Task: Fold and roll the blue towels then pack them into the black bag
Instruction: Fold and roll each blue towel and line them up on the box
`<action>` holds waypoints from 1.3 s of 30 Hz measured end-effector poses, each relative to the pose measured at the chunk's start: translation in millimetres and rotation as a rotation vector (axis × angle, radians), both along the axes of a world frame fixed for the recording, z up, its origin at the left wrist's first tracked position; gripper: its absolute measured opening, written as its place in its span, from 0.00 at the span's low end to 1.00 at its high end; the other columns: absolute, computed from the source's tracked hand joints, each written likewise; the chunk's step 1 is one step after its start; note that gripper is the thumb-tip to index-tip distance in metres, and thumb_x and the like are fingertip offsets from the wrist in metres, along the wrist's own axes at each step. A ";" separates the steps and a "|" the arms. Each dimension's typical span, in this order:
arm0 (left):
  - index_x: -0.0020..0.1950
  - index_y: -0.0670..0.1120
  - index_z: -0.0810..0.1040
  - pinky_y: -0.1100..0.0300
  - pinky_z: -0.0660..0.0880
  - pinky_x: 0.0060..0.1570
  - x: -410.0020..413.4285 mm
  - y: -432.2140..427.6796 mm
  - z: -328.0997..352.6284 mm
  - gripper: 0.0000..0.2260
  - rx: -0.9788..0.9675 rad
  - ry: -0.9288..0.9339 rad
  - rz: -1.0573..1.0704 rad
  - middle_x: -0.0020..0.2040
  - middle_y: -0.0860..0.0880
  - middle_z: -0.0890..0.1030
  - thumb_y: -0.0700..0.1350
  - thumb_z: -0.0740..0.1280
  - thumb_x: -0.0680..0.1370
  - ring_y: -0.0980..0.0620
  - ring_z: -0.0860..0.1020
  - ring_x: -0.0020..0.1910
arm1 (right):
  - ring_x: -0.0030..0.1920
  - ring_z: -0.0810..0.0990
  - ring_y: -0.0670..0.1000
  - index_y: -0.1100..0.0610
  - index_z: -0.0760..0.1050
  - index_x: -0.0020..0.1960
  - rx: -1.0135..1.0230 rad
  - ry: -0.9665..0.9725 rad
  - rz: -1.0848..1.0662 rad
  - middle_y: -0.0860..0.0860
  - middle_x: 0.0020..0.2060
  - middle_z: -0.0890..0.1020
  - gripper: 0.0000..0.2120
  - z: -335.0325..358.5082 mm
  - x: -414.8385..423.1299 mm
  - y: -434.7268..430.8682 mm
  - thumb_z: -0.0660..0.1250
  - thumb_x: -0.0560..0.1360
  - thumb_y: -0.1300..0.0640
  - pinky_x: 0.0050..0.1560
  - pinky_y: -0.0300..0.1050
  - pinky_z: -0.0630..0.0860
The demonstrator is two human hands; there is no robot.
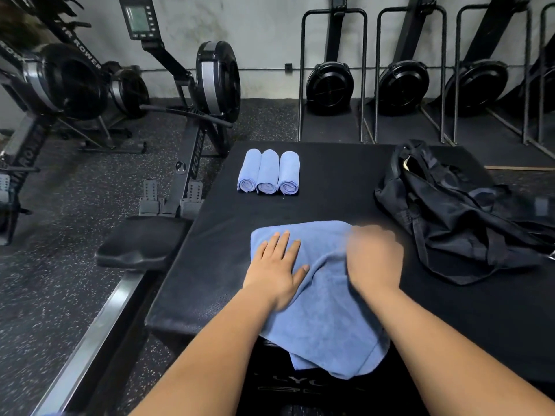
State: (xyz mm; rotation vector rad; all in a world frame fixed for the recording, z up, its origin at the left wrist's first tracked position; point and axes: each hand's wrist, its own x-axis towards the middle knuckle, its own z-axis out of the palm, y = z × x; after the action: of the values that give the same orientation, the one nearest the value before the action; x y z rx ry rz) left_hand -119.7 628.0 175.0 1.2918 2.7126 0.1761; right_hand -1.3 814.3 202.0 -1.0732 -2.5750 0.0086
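The left hand (277,265) is lying flat, fingers spread wide, pressing the blue towel (324,319) onto the black pad (330,187). The right hand (374,259), just beside it, is resting on a bunched ridge of the same towel. It is blurred, so I cannot tell whether it is gripping. Three rolled towels (268,172) are sitting beyond the left hand, and the black bag (456,211) is slumping right of the right hand.

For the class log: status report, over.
Left hand flat on unrolled blue cloth towel; right hand blurred. Three rolled blue towels unpacked. Black fabric bag unobstructed.
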 end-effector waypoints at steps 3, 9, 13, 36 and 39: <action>0.87 0.53 0.43 0.49 0.36 0.82 0.8 0.6 1.1 0.33 -0.030 -0.006 -0.003 0.86 0.50 0.38 0.67 0.42 0.85 0.49 0.34 0.84 | 0.63 0.72 0.62 0.50 0.77 0.70 -0.297 -0.009 -0.148 0.56 0.63 0.78 0.18 8.5 -6.9 26.2 0.62 0.83 0.45 0.59 0.56 0.71; 0.87 0.53 0.45 0.49 0.37 0.83 1.3 -2.4 -3.3 0.34 0.033 0.027 -0.001 0.87 0.50 0.40 0.68 0.41 0.84 0.50 0.36 0.84 | 0.50 0.80 0.54 0.48 0.75 0.45 -0.591 0.100 0.067 0.47 0.48 0.81 0.08 12.9 -22.6 38.4 0.72 0.78 0.46 0.50 0.52 0.78; 0.87 0.53 0.50 0.50 0.40 0.83 2.1 -3.5 -5.5 0.35 0.094 0.029 0.010 0.87 0.50 0.45 0.67 0.41 0.83 0.50 0.40 0.85 | 0.43 0.76 0.52 0.46 0.70 0.49 -0.388 0.349 0.290 0.43 0.51 0.73 0.07 16.3 -18.1 29.4 0.65 0.81 0.57 0.43 0.52 0.72; 0.50 0.50 0.76 0.50 0.70 0.52 9.0 -5.2 -0.7 0.14 0.259 0.284 0.138 0.55 0.53 0.77 0.55 0.54 0.82 0.47 0.76 0.56 | 0.60 0.76 0.56 0.56 0.84 0.59 -0.426 0.307 0.011 0.50 0.61 0.78 0.14 -11.9 1.0 39.9 0.64 0.79 0.66 0.51 0.45 0.71; 0.68 0.50 0.74 0.51 0.68 0.68 -4.6 -4.3 -1.1 0.22 0.153 0.184 0.074 0.74 0.50 0.73 0.58 0.49 0.84 0.47 0.67 0.77 | 0.63 0.70 0.57 0.54 0.82 0.62 -0.271 0.243 0.061 0.48 0.66 0.76 0.11 -10.2 11.3 27.4 0.67 0.81 0.57 0.51 0.50 0.75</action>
State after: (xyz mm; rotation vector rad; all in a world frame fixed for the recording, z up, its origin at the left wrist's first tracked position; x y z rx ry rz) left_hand -124.3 623.7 173.9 1.3070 2.9560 0.2916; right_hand 10.0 841.7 191.8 -1.0121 -2.4291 0.4858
